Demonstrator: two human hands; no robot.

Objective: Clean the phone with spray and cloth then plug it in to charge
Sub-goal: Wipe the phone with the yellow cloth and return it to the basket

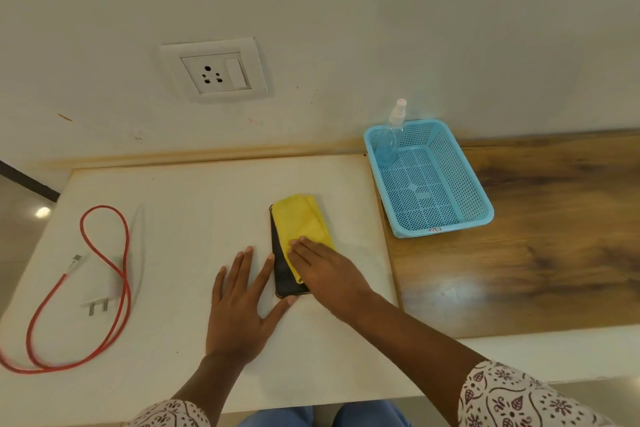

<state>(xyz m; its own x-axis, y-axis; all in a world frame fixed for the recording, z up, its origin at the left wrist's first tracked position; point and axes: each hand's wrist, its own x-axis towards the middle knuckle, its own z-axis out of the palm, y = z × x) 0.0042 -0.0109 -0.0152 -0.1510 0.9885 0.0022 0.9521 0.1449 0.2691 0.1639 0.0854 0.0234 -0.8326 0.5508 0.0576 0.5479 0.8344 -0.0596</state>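
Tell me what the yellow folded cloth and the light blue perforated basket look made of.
Yellow folded cloth: soft matte fabric, probably microfibre; it folds in limp layers. Light blue perforated basket: moulded plastic, slightly glossy, judging by its rigid, evenly holed walls.

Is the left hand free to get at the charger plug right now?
Probably yes: the left hand lies flat against the phone, holds nothing, and only bare tabletop lies between it and the charger plug.
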